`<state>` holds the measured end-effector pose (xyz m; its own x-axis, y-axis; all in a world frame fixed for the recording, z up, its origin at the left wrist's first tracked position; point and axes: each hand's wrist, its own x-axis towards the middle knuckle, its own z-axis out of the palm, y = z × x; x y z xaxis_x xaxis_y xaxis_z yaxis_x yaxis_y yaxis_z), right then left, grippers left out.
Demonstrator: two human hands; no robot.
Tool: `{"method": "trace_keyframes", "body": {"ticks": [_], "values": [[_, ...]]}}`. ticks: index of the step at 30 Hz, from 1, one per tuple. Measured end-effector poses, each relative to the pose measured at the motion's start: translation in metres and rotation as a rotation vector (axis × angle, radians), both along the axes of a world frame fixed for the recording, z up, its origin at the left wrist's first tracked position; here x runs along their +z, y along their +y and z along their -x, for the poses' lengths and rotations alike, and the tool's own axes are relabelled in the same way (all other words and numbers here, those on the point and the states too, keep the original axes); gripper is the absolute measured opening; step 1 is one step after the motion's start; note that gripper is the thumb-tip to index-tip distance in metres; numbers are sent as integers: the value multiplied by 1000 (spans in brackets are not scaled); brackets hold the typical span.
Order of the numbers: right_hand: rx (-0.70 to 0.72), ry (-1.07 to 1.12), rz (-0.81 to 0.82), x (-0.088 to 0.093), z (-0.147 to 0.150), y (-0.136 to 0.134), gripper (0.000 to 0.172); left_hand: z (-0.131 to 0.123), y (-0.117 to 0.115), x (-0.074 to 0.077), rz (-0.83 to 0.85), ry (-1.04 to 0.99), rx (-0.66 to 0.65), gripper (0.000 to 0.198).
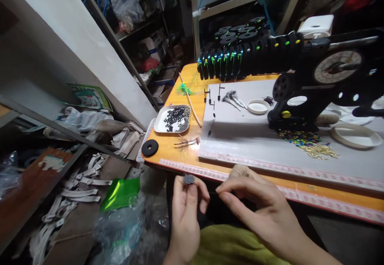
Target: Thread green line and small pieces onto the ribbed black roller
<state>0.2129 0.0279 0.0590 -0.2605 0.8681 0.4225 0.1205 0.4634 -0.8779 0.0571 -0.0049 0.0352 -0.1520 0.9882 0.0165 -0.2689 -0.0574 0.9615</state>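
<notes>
My left hand point(186, 217) is closed just in front of the table's edge. Its thumb and fingers pinch a small dark grey bundle point(189, 179), whose fine parts are too small to tell apart. To its right, my right hand point(264, 207) holds thumb and forefinger tips nearly together, pointing at the left hand; what is between them, if anything, does not show. A rough tan wrapping point(239, 171) seems to cover one of its fingers. The hands are apart. Beyond them lies a white dish point(159, 123) with short black tubes and small grey pieces.
A black machine point(291, 101) with a row of discs and green threads stands on a grey board point(240, 143). Coloured beads point(300, 137), brass-coloured pieces point(319, 151) and a round tray point(356, 141) lie near its base. A black ring point(149, 148) sits at the table's left corner.
</notes>
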Motion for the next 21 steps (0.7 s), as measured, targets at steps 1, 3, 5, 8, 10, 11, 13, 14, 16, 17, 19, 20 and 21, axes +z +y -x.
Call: {"method": "trace_keyframes", "body": {"ticks": [1,3,5,8,10,11,13,14,16,17,19,20,21], "values": [[30,41,45,0,2,-1,11,-6,-6,-1,65,-88,-54,22],[128,130,169,-3,6,-2,13,-14,-14,-3,146,-193,-103,22],[218,202,279,-7,9,-5,14,-19,-19,-5,182,-221,-101,27],[240,205,309,-10,9,-7,13,-22,-25,-7,210,-167,-73,31],[217,129,245,-8,8,-7,12,-21,-30,-8,247,-77,-6,31],[190,74,187,-6,7,-7,12,-20,-33,-9,266,-18,46,30],[123,-32,62,-3,5,-7,12,-19,-38,-11,287,92,150,29],[93,-67,12,-1,5,-7,12,-19,-40,-12,284,126,184,28],[62,-92,-41,-1,5,-9,13,-22,-41,-14,261,114,199,26],[59,-86,-49,-2,5,-10,12,-25,-41,-14,251,64,193,26],[68,-65,-64,-5,5,-12,11,-29,-39,-14,238,-79,184,29],[77,-56,-78,-8,4,-13,11,-31,-38,-13,229,-149,185,30],[85,-52,-95,-10,2,-14,11,-32,-37,-12,213,-206,189,31]]}}
